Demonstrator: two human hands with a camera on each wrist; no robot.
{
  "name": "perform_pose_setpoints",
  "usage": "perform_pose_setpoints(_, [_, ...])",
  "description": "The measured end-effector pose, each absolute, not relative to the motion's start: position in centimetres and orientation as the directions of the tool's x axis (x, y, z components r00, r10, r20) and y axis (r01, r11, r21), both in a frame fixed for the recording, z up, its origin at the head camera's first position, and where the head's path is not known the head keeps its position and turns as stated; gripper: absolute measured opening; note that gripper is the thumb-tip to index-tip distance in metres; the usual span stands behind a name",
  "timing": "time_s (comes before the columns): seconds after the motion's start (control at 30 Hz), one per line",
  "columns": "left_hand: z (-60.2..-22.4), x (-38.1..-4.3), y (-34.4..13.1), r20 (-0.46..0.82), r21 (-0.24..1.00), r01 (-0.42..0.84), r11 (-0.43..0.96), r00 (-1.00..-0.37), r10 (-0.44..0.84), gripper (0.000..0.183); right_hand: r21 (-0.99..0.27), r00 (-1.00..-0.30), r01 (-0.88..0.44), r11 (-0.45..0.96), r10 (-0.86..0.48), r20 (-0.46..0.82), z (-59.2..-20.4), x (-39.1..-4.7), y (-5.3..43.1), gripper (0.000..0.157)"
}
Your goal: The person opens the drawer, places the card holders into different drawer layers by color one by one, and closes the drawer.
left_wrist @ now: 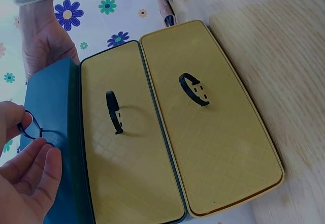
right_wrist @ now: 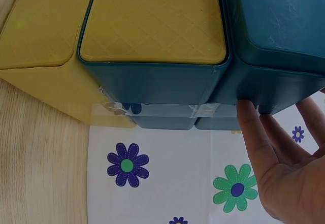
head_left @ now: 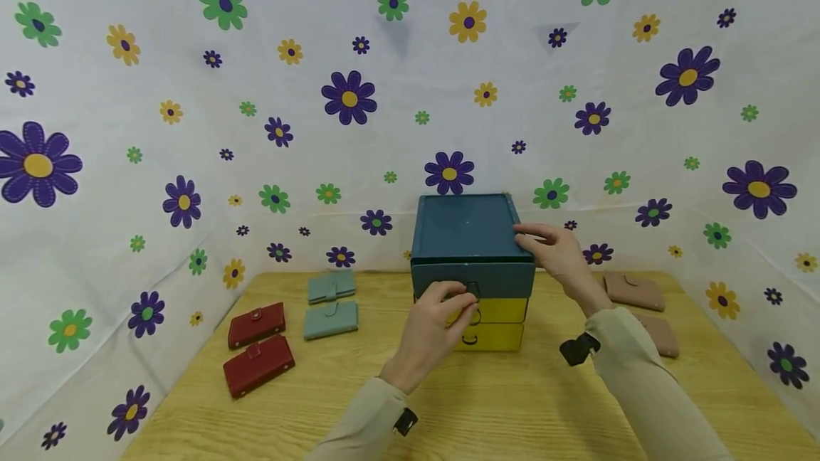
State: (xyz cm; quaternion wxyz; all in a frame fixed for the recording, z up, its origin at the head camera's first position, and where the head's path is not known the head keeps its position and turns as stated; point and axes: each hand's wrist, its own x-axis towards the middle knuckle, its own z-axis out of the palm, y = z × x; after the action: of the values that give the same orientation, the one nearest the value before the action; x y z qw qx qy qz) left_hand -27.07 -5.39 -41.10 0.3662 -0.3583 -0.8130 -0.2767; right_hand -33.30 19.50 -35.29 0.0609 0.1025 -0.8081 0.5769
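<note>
A small chest of drawers (head_left: 468, 226) stands on the table with a blue top, a blue upper drawer (head_left: 512, 281) and two yellow drawers (head_left: 496, 338) below. My left hand (head_left: 423, 336) is at the upper drawer's front, pinching its black loop handle (left_wrist: 39, 128) between thumb and fingers. That drawer juts slightly past the yellow fronts, with a dark gap under the top. Against the chest's right side rest the extended fingertips of my right hand (head_left: 564, 262). Black handles (left_wrist: 112, 109) on both yellow drawers show in the left wrist view.
Two red wallets (head_left: 259, 366) lie at the table's left, beside two light blue-green wallets (head_left: 331, 320). On the right are two pink wallets (head_left: 634, 292), one partly behind my right sleeve. A flower-printed white cloth (head_left: 397, 148) hangs behind and at the sides.
</note>
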Motion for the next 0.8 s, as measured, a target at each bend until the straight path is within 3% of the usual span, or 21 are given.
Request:
perform_pose_setpoints(0.47, [-41.0,-26.0,-5.4,0.791,0.184,0.790,0.585,-0.473,0.389,0.010,-0.921,-0.977,-0.206,0.329,-0.122,0.174,-34.8,-32.9,19.8,0.051])
perform_pose_setpoints(0.8, [-40.3,-25.1,-6.2,0.775,0.016,0.792,0.611,-0.395,0.492,0.009,-0.928,-0.979,-0.191,0.319,-0.128,0.158,-34.7,-33.0,19.7,0.052])
